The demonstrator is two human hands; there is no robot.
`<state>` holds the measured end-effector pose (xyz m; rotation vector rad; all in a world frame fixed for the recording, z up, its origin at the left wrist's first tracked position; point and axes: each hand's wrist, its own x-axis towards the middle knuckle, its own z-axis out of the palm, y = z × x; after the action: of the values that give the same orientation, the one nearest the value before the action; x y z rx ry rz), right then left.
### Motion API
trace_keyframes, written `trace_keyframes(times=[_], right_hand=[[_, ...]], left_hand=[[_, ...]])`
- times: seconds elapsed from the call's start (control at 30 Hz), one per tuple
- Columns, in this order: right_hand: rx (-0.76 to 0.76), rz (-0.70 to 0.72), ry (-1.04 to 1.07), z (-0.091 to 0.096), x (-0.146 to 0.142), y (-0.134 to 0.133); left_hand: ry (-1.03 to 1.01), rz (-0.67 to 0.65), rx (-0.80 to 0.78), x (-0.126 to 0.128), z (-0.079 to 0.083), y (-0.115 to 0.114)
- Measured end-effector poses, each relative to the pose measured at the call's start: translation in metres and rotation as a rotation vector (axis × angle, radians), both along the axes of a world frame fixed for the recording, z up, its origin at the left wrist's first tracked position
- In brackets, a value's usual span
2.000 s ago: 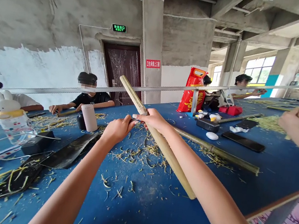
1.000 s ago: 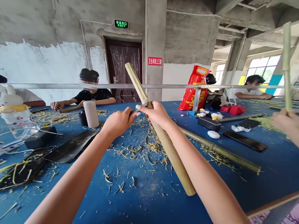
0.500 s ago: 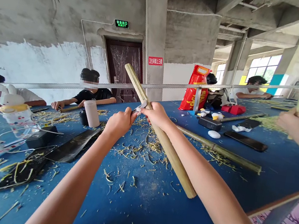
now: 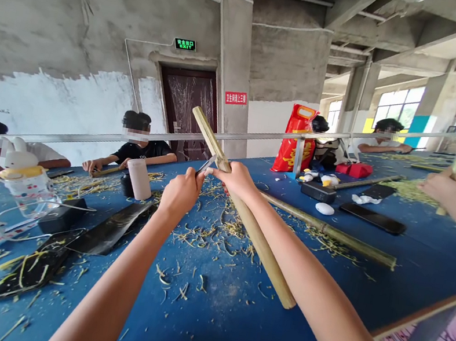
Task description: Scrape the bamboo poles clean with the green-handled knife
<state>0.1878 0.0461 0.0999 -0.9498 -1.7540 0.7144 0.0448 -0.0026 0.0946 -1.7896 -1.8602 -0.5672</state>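
Observation:
A bamboo stick (image 4: 267, 258) slants from the upper middle down toward me, its far end raised above the blue table. My right hand (image 4: 239, 179) is closed around it near its middle. In my closed left hand (image 4: 181, 190) is a small knife (image 4: 206, 165), its blade pointing up and right beside the bamboo, close to my right thumb. The left fingers cover the handle, and whether the edge touches the bamboo I cannot tell. Beneath both hands, thin bamboo shavings (image 4: 239, 231) are scattered.
Another bamboo pole (image 4: 347, 243) lies to the right, near a black phone (image 4: 374, 218). A broad dark blade (image 4: 114, 230), a pink cup (image 4: 139, 179) and a rabbit-topped bottle (image 4: 29, 182) are at left. A metal rail (image 4: 255, 136) crosses behind. A co-worker's hand (image 4: 448, 187) holds an upright pole at right.
My left hand and the knife have shifted slightly left, and the blade now stands steeper against the bamboo. My right hand keeps its hold. The whole view has tilted up slightly.

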Motion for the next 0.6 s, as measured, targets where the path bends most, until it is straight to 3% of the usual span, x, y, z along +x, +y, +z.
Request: trace_keyframes(times=[0.13, 0.27, 0.6], right_hand=[[-0.042, 0.052, 0.031, -0.001, 0.004, 0.004], [-0.010, 0.002, 0.008, 0.002, 0.005, 0.003], [0.012, 0.071, 0.052, 0.013, 0.009, -0.006]], left_hand=[[-0.025, -0.159, -0.036, -0.009, -0.005, 0.008], [-0.060, -0.217, 0.010, -0.014, -0.005, 0.008], [-0.268, -0.376, 0.036, -0.004, 0.000, 0.003]])
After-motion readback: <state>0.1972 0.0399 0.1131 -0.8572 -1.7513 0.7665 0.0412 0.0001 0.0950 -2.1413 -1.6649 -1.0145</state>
